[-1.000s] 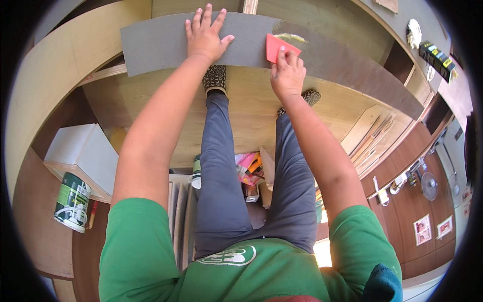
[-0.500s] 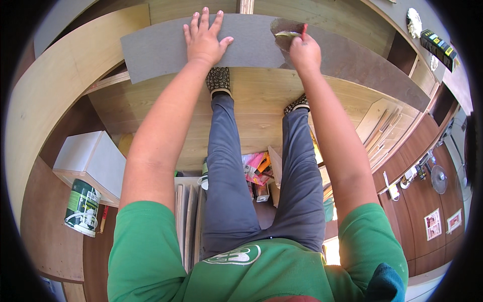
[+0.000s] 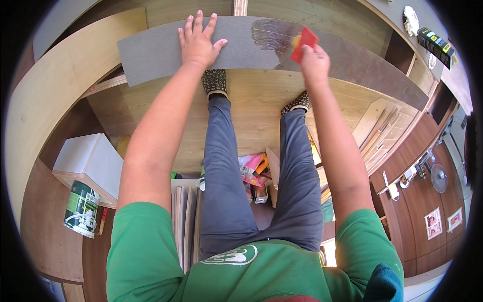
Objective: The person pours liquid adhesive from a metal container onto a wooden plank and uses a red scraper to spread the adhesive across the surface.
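Observation:
Across the far part of the view lies a long grey board point(image 3: 151, 50). My left hand point(image 3: 197, 46) presses flat on it, fingers spread, left of the middle. My right hand point(image 3: 315, 63) grips a flat red spreader point(image 3: 305, 44), which is tilted up, with a blurred yellowish smear at its left edge. Just left of the spreader, a dark, wet-looking streaked patch of adhesive point(image 3: 269, 38) covers the board. From there to the right end, the surface looks darker than the plain grey left part.
A green paint can point(image 3: 82, 209) stands beside a white box point(image 3: 88, 161) at the left. On the right are a black box point(image 3: 436, 47), a white lump point(image 3: 411, 21) and wood strips point(image 3: 380, 128). My shoes point(image 3: 215, 82) stand on a wooden panel point(image 3: 256, 118) below the board.
My right hand has moved slightly right and turned, so the spreader's red face now shows. The dark patch has spread left and is streaked. My left hand stays on the board.

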A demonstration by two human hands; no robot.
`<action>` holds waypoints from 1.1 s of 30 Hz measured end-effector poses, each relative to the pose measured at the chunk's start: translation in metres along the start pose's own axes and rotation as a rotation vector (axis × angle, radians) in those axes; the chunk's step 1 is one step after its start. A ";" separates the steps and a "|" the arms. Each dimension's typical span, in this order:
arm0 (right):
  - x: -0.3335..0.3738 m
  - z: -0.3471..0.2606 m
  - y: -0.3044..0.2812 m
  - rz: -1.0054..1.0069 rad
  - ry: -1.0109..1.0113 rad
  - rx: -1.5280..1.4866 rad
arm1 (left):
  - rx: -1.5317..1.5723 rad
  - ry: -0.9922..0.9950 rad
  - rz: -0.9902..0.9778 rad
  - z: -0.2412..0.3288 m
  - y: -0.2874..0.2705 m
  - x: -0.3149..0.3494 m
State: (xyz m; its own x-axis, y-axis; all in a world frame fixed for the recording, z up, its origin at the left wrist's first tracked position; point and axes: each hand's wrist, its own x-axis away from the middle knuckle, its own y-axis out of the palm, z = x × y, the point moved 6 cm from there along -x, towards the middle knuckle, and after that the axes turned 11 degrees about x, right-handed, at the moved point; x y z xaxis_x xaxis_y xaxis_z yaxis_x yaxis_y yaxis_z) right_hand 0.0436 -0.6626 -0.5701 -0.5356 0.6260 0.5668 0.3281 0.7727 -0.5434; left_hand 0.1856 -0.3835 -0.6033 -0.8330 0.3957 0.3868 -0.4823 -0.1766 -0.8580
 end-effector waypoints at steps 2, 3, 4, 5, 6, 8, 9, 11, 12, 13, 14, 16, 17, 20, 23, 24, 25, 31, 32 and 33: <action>-0.011 0.006 -0.030 0.072 0.055 -0.094 | 0.000 -0.006 -0.009 -0.001 0.001 0.000; -0.020 0.012 -0.042 0.107 0.085 -0.111 | 0.000 -0.007 -0.013 0.000 0.001 0.000; -0.032 0.018 -0.051 0.115 0.098 -0.115 | 0.000 -0.006 -0.012 0.000 0.001 0.000; -0.038 0.019 -0.055 0.130 0.132 -0.127 | -0.001 -0.007 -0.012 0.000 0.000 0.000; -0.045 0.019 -0.059 0.144 0.166 -0.138 | -0.001 -0.007 -0.011 0.000 -0.001 0.000; -0.053 0.018 -0.061 0.156 0.208 -0.181 | -0.010 -0.010 -0.017 0.001 -0.001 0.001; -0.060 0.021 -0.059 0.157 0.178 -0.081 | -0.013 -0.010 -0.019 0.002 -0.002 0.000; -0.070 0.024 -0.054 0.156 0.118 0.120 | -0.020 -0.015 -0.024 0.003 -0.002 0.000; -0.071 0.022 -0.050 0.150 0.076 0.214 | -0.024 -0.018 -0.026 0.003 -0.003 -0.001; -0.071 0.021 -0.042 0.144 0.033 0.307 | -0.022 -0.016 -0.027 0.004 -0.003 -0.001; -0.068 0.015 -0.030 0.136 -0.010 0.398 | -0.023 -0.016 -0.028 0.003 -0.002 0.000; -0.053 -0.004 -0.008 0.071 -0.089 0.495 | -0.023 -0.015 -0.024 0.002 -0.002 0.000; -0.047 -0.010 0.003 0.068 -0.168 0.520 | -0.021 -0.009 -0.018 0.002 -0.001 -0.001; -0.036 -0.015 0.008 -0.064 -0.110 0.414 | -0.020 -0.013 -0.026 0.003 -0.002 0.001; -0.042 -0.001 -0.012 -0.049 -0.087 0.356 | -0.002 0.008 0.001 0.002 -0.002 0.000; -0.043 0.001 -0.018 -0.044 -0.074 0.372 | 0.009 0.019 0.017 0.001 -0.002 0.001; -0.043 0.004 -0.020 -0.040 -0.062 0.387 | 0.006 0.016 0.013 -0.001 0.000 0.002; -0.011 -0.048 0.028 -0.080 -0.192 0.645 | 0.034 0.023 0.028 -0.002 0.001 0.002; -0.007 -0.052 0.044 -0.123 -0.158 0.701 | 0.032 0.022 0.028 -0.002 0.001 0.002; 0.002 -0.062 0.057 -0.148 -0.192 0.749 | 0.030 0.023 0.029 -0.002 0.001 0.001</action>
State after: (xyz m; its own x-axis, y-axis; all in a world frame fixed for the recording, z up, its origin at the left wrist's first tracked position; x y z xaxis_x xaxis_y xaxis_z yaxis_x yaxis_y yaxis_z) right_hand 0.1096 -0.6102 -0.5612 -0.6805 0.4400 0.5860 -0.3326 0.5271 -0.7820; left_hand 0.1844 -0.3813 -0.6045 -0.8402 0.4108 0.3540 -0.4665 -0.2147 -0.8580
